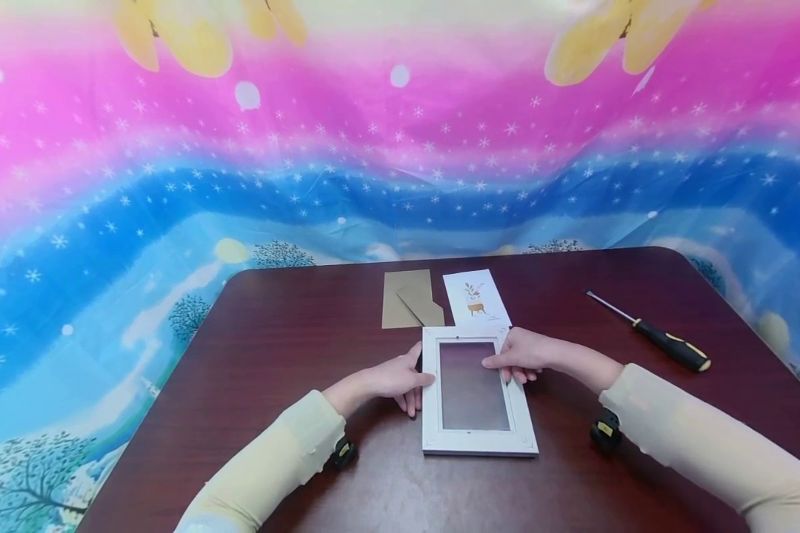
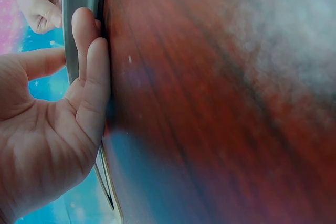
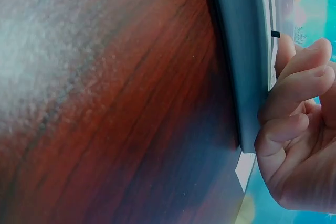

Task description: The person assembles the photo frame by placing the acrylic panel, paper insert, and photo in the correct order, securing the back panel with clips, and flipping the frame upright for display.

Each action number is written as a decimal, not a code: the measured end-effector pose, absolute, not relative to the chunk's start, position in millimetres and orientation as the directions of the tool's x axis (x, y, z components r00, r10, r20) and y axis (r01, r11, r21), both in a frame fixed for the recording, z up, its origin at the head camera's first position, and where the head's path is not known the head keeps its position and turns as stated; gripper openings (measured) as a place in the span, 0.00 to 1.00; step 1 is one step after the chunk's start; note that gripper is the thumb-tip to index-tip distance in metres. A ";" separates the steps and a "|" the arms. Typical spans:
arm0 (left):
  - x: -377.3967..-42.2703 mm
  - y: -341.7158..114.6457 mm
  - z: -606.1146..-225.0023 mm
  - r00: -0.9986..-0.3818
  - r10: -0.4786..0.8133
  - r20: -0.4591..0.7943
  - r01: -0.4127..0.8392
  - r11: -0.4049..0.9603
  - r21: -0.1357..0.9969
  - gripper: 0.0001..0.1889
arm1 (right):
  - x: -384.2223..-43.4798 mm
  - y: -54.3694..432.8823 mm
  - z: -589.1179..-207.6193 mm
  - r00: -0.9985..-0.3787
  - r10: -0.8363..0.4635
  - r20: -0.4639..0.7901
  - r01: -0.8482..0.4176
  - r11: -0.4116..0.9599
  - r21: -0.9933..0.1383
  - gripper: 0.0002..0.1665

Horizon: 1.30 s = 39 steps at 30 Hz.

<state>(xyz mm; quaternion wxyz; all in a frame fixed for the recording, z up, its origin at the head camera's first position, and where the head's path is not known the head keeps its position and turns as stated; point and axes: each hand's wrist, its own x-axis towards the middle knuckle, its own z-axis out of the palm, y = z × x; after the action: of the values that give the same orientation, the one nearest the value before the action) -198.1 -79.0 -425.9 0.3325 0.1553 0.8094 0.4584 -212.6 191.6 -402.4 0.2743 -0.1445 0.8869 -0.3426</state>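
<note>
A white picture frame (image 1: 431, 403) lies on the table in front of me, a clear pane (image 1: 475, 403) at its opening. My left hand (image 1: 400, 376) holds the frame's left side, thumb on the upper face and fingers along the outer edge. At the upper right is my right hand (image 1: 523, 353), its thumb over the pane and its other fingers curled beside the frame. The right wrist view shows the pane (image 3: 285, 3) standing above the frame's face beside a small black tab (image 3: 275, 34). My right thumb is mostly hidden there; the index finger reaches toward the pane.
Behind the frame lie a brown backing board (image 1: 403, 300) with a folded-out flap and a white card (image 1: 478, 289) printed with a potted plant. A black-and-yellow screwdriver (image 1: 653, 333) rests at the right. A colourful cloth (image 1: 400, 148) hangs behind the dark wooden table (image 1: 293, 318).
</note>
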 end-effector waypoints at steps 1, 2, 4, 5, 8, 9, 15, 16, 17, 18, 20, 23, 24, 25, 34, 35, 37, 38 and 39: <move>-198.1 -79.1 -426.2 -0.732 0.557 -0.392 -0.051 0.529 0.847 0.39 | -212.9 191.3 -402.3 -0.812 -0.434 -0.390 -0.060 0.728 -0.683 0.28; -198.2 -79.1 -426.5 -0.733 0.557 -0.391 -0.050 0.529 0.847 0.38 | -213.1 190.9 -402.3 -0.817 -0.424 -0.390 -0.054 0.731 -0.681 0.28; -198.4 -79.0 -426.0 -0.733 0.557 -0.389 -0.047 0.530 0.847 0.38 | -213.7 189.9 -402.0 -0.828 -0.403 -0.390 -0.041 0.737 -0.674 0.27; -198.3 -78.9 -425.6 -0.734 0.556 -0.389 -0.047 0.531 0.846 0.38 | -213.9 189.4 -401.8 -0.833 -0.395 -0.387 -0.040 0.741 -0.670 0.27; -198.6 -78.5 -425.1 -0.736 0.555 -0.388 -0.046 0.530 0.846 0.38 | -215.0 188.9 -401.3 -0.838 -0.387 -0.385 -0.049 0.756 -0.653 0.28; -198.6 -78.4 -424.9 -0.736 0.555 -0.388 -0.046 0.531 0.846 0.38 | -215.2 188.9 -401.1 -0.839 -0.388 -0.382 -0.059 0.762 -0.645 0.28; -199.5 -77.7 -425.9 -0.735 0.558 -0.385 -0.049 0.523 0.851 0.38 | -215.6 188.1 -399.7 -0.833 -0.414 -0.368 -0.111 0.776 -0.621 0.27; -199.7 -77.6 -425.8 -0.735 0.559 -0.384 -0.051 0.520 0.853 0.38 | -215.6 187.9 -399.4 -0.832 -0.415 -0.368 -0.113 0.776 -0.620 0.27; -199.9 -77.5 -425.7 -0.735 0.560 -0.383 -0.053 0.516 0.855 0.38 | -215.7 187.8 -399.2 -0.831 -0.418 -0.367 -0.116 0.776 -0.620 0.27; -200.0 -77.4 -425.6 -0.735 0.560 -0.383 -0.054 0.514 0.856 0.38 | -215.8 187.7 -399.2 -0.832 -0.417 -0.366 -0.117 0.777 -0.619 0.27; -200.0 -77.4 -425.3 -0.735 0.562 -0.380 -0.053 0.511 0.858 0.37 | -215.9 188.0 -399.1 -0.833 -0.416 -0.365 -0.120 0.779 -0.616 0.27; -199.8 -77.7 -424.9 -0.736 0.564 -0.375 -0.042 0.514 0.857 0.36 | -215.6 188.8 -399.6 -0.834 -0.418 -0.360 -0.125 0.779 -0.615 0.28; -199.7 -77.9 -424.9 -0.736 0.564 -0.374 -0.039 0.516 0.855 0.36 | -215.6 189.2 -399.9 -0.835 -0.419 -0.358 -0.127 0.778 -0.615 0.28; -199.7 -78.1 -425.0 -0.736 0.565 -0.374 -0.036 0.518 0.854 0.36 | -215.5 189.6 -400.3 -0.835 -0.421 -0.355 -0.130 0.777 -0.616 0.28; -201.4 -80.5 -427.0 -0.718 0.570 -0.400 -0.046 0.535 0.844 0.43 | -213.3 189.6 -404.4 -0.842 -0.420 -0.339 -0.132 0.769 -0.625 0.28; -201.6 -80.8 -427.3 -0.715 0.570 -0.404 -0.046 0.539 0.841 0.44 | -212.9 189.5 -404.7 -0.842 -0.422 -0.336 -0.134 0.767 -0.628 0.28; -201.6 -81.4 -428.0 -0.712 0.571 -0.407 -0.041 0.546 0.837 0.45 | -212.3 189.2 -405.0 -0.844 -0.421 -0.334 -0.131 0.764 -0.632 0.28; -201.3 -81.6 -428.2 -0.712 0.572 -0.408 -0.040 0.547 0.836 0.46 | -212.1 189.2 -405.2 -0.844 -0.424 -0.329 -0.134 0.761 -0.635 0.28; -200.8 -81.7 -428.3 -0.712 0.572 -0.408 -0.038 0.548 0.836 0.46 | -211.8 189.2 -405.1 -0.844 -0.426 -0.325 -0.137 0.757 -0.638 0.28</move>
<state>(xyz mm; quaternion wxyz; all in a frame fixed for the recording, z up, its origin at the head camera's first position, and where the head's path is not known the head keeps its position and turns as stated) -200.8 -81.7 -428.3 0.3420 0.1646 0.8105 0.4462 -211.8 189.2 -405.1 0.2320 -0.1549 0.9082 -0.3118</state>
